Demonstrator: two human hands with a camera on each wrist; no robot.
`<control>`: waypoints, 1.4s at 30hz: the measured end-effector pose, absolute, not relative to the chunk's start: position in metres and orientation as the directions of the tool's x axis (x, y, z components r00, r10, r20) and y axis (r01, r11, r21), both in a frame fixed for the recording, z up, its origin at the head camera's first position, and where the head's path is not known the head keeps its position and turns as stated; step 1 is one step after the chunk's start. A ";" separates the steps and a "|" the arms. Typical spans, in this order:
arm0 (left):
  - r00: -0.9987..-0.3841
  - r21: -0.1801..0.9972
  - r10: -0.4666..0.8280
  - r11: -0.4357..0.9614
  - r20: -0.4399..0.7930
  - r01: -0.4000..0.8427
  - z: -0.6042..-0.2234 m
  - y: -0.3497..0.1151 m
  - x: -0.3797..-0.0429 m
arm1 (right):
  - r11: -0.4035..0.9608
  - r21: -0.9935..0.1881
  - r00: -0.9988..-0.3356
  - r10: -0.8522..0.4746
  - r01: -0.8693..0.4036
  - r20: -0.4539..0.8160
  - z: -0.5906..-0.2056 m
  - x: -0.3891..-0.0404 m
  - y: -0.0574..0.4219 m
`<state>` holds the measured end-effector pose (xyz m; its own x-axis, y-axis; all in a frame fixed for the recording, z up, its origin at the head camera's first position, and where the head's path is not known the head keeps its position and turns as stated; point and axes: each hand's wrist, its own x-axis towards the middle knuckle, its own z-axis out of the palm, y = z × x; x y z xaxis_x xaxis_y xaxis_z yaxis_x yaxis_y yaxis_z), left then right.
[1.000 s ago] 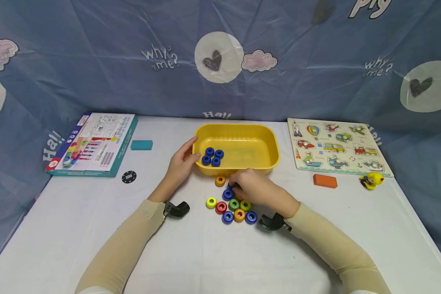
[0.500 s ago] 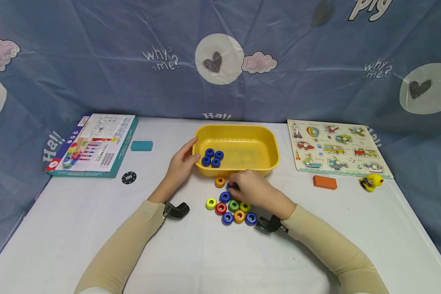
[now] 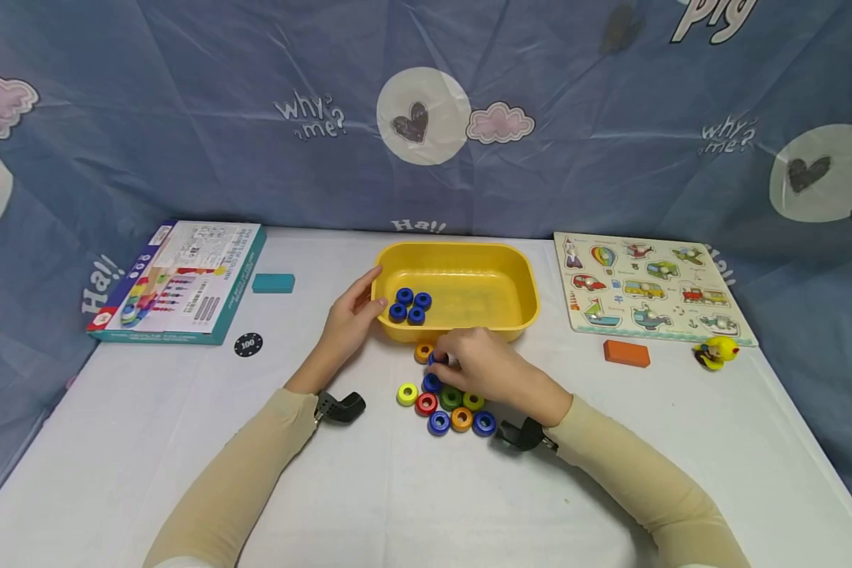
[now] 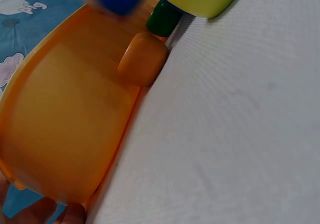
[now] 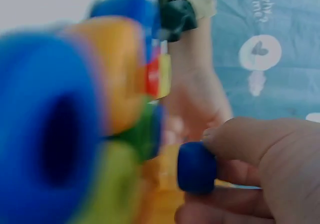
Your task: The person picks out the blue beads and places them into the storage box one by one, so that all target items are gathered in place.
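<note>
My left hand (image 3: 350, 319) grips the left rim of a yellow plastic tub (image 3: 479, 292), thumb over the edge. Several blue rings (image 3: 416, 315) lie inside the tub at its left end. In front of the tub my right hand (image 3: 486, 367) pinches a blue ring (image 5: 196, 169) between thumb and fingers, as the right wrist view shows. Close below that hand lies a group of loose rings, among them a red ring (image 3: 426, 405), a green ring (image 3: 450, 397) and an orange ring (image 3: 424, 353). Part of the group is hidden under the right hand.
On the left are a boxed toy (image 3: 177, 284), a teal block (image 3: 273, 283) and a black chip (image 3: 248, 345). To the right lie a picture puzzle board (image 3: 653, 288), an orange block (image 3: 626, 353) and a yellow duck figure (image 3: 715, 353). A printed blue cloth hangs behind.
My right hand has shifted slightly left with the blue ring. Another blue ring beneath it has slid a little left and nearer. The left hand stays on the tub.
</note>
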<state>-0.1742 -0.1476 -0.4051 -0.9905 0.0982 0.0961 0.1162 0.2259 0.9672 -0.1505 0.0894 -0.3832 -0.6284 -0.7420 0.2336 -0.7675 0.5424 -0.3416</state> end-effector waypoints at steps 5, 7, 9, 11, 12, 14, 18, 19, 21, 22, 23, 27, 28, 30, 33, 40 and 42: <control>-0.990 0.964 0.097 0.236 0.099 0.120 -0.406 -0.150 -0.173 | 0.511 -0.386 -0.634 -0.692 -0.768 0.345 -0.360 -0.161 0.086; -0.991 0.966 0.096 0.230 0.097 0.117 -0.413 -0.152 -0.177 | 0.521 -0.414 -0.661 -0.654 -0.746 0.368 -0.351 -0.170 0.085; -0.991 0.969 0.092 0.221 0.096 0.114 -0.422 -0.154 -0.181 | 0.534 -0.467 -0.703 -0.615 -0.705 0.358 -0.342 -0.181 0.082; -0.992 0.971 0.084 0.214 0.090 0.106 -0.432 -0.156 -0.186 | 0.552 -0.504 -0.740 -0.579 -0.664 0.342 -0.338 -0.193 0.079; -0.993 0.972 0.081 0.211 0.091 0.106 -0.437 -0.156 -0.187 | 0.565 -0.519 -0.759 -0.563 -0.642 0.326 -0.336 -0.199 0.077; -0.993 0.970 0.074 0.215 0.097 0.111 -0.441 -0.156 -0.188 | 0.591 -0.541 -0.792 -0.536 -0.599 0.291 -0.337 -0.209 0.074; -0.990 0.967 0.069 0.217 0.123 0.136 -0.444 -0.154 -0.189 | 0.642 -0.546 -0.832 -0.508 -0.538 0.223 -0.348 -0.224 0.071; -0.989 0.966 0.070 0.217 0.128 0.141 -0.444 -0.154 -0.189 | 0.651 -0.549 -0.839 -0.504 -0.525 0.205 -0.352 -0.227 0.072; -0.989 0.966 0.070 0.214 0.133 0.145 -0.444 -0.153 -0.189 | 0.662 -0.554 -0.848 -0.501 -0.505 0.176 -0.359 -0.232 0.074; -0.989 0.966 0.071 0.214 0.131 0.144 -0.443 -0.153 -0.189 | 0.668 -0.554 -0.851 -0.500 -0.498 0.162 -0.362 -0.234 0.075; -0.989 0.967 0.073 0.214 0.127 0.140 -0.443 -0.153 -0.189 | 0.673 -0.554 -0.854 -0.499 -0.491 0.151 -0.366 -0.236 0.077; -0.992 0.971 0.079 0.211 0.099 0.114 -0.438 -0.153 -0.189 | 0.688 -0.546 -0.858 -0.500 -0.477 0.120 -0.376 -0.243 0.082; -0.992 0.972 0.082 0.209 0.094 0.109 -0.436 -0.153 -0.188 | 0.693 -0.541 -0.858 -0.501 -0.476 0.113 -0.378 -0.244 0.083; -0.992 0.970 0.088 0.216 0.093 0.110 -0.426 -0.152 -0.184 | 0.697 -0.541 -0.859 -0.502 -0.471 0.100 -0.381 -0.246 0.084; -0.991 0.968 0.092 0.224 0.093 0.111 -0.413 -0.149 -0.178 | 0.698 -0.549 -0.854 -0.518 -0.460 0.058 -0.383 -0.248 0.083; -0.992 0.967 0.092 0.233 0.089 0.108 -0.406 -0.147 -0.174 | 0.688 -0.561 -0.809 -0.586 -0.461 -0.054 -0.387 -0.249 0.081; -0.992 0.966 0.094 0.233 0.089 0.109 -0.406 -0.148 -0.175 | 0.679 -0.566 -0.802 -0.595 -0.467 -0.052 -0.387 -0.250 0.081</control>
